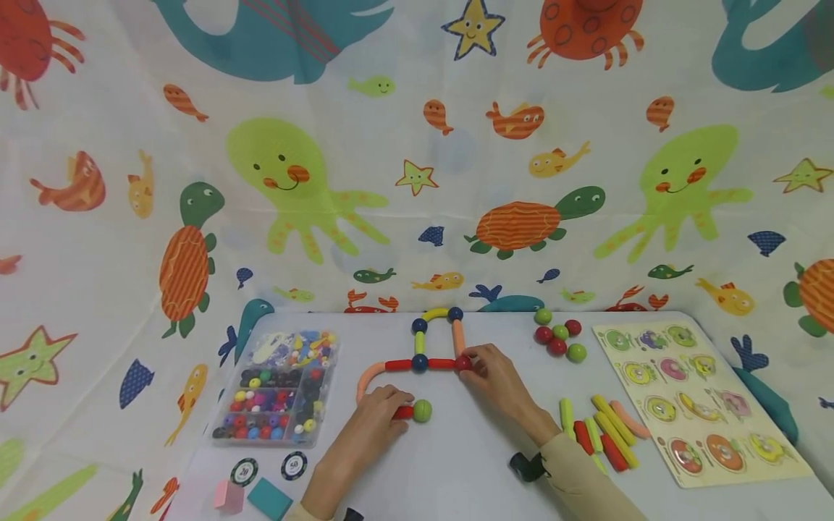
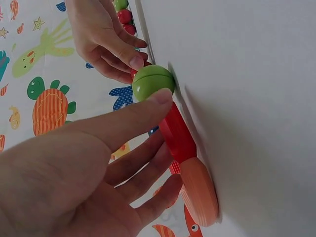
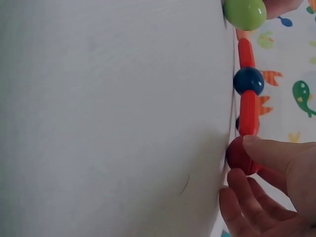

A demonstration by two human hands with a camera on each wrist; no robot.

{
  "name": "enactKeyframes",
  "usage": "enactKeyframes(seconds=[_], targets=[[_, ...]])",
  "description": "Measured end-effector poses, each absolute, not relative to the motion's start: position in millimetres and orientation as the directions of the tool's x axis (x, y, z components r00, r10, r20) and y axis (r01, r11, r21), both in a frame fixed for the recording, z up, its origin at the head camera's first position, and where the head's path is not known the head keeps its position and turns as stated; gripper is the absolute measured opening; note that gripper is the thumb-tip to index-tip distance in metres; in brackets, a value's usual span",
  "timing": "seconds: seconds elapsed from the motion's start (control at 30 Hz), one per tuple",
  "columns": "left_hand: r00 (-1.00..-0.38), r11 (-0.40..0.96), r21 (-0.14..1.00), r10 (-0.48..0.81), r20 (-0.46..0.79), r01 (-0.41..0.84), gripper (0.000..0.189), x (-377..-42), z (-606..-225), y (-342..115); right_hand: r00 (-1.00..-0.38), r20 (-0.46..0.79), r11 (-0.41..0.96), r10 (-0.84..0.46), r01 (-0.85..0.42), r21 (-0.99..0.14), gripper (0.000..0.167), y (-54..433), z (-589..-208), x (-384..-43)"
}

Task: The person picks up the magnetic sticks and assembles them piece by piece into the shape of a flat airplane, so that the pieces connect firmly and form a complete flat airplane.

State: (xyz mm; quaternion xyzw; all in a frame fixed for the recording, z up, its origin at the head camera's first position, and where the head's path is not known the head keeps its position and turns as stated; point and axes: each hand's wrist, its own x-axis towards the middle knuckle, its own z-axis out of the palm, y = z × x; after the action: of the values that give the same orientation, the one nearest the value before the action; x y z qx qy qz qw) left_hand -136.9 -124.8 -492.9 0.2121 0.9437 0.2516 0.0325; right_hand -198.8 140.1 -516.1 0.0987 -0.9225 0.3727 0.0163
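A connected figure of coloured sticks and balls lies on the table. My left hand (image 1: 373, 425) holds a red stick (image 2: 177, 132), thumb on one side and fingers on the other. That stick has a grooved green ball (image 1: 422, 411) at one end and a curved peach stick (image 1: 368, 376) at the other. With thumb and fingers, my right hand (image 1: 500, 383) pinches a red ball (image 3: 239, 155) at the figure's right corner. From this ball a red stick (image 1: 441, 364) leads to a dark blue ball (image 1: 420, 362), and a straight peach stick (image 1: 459, 337) runs backward.
Left stands a clear compartment box (image 1: 329, 391) of beads, with poker chips (image 1: 294, 465) and blocks (image 1: 270, 499) before it. Red and green balls (image 1: 557, 346) sit back right. Loose sticks (image 1: 612, 427) lie beside a wooden puzzle board (image 1: 684, 387). A patterned cloth (image 1: 391, 145) hangs behind.
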Motion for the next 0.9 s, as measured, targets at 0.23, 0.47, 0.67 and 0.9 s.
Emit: enactKeyframes(seconds=[0.23,0.47,0.67,0.9], targets=[[-0.904,0.769,0.517,0.427,0.020,0.375,0.044,-137,-494,-119,-0.983,0.123,0.696,-0.138,-0.185,-0.694,0.040,162,-505,-185],[-0.908,0.766,0.534,0.418,0.007,0.357,0.047,-139,-492,-117,-0.954,0.286,0.693,-0.090,-0.266,-0.670,0.035,212,-487,-164],[-0.907,0.766,0.527,0.419,0.026,0.369,0.046,-139,-495,-118,-0.934,0.356,0.765,0.006,-0.225,-0.603,0.033,258,-479,-139],[-0.913,0.761,0.542,0.406,0.029,0.356,0.043,-137,-496,-120,-0.925,0.364,0.831,0.111,-0.115,-0.545,0.027,291,-478,-100]])
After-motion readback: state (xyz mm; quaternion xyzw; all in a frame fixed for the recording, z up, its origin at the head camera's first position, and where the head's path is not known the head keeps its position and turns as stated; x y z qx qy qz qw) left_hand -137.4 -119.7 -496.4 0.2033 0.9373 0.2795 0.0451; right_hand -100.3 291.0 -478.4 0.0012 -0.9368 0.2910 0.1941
